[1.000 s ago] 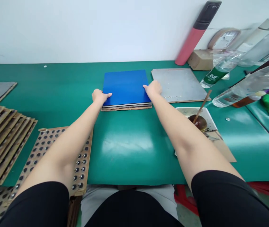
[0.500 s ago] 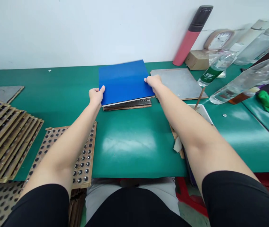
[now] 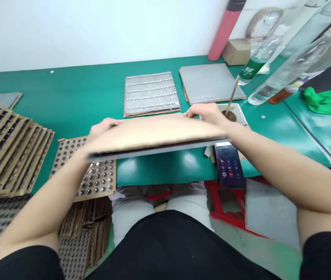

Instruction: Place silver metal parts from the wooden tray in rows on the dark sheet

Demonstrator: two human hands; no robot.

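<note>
Both my hands hold a flat board, tilted above the table in front of me. Its tan face shows, blurred by motion, with a dark and grey edge on the near side. My left hand grips its left end and my right hand its right end; the board hides some of the fingers. Just beyond lies a square grey plate with rows of small shiny pieces on a brown backing. A perforated tray filled with small round metal parts sits at lower left, partly behind my left forearm.
Stacked wooden trays stand at far left. A plain grey plate lies at back right, near a white container with a stick. Bottles, a phone and a green cloth are on the right.
The board has come toward me off the plate and been tilted, so its tan face shows instead of the blue one. The plate's rows of small pieces are now uncovered. My view has shifted downward.
</note>
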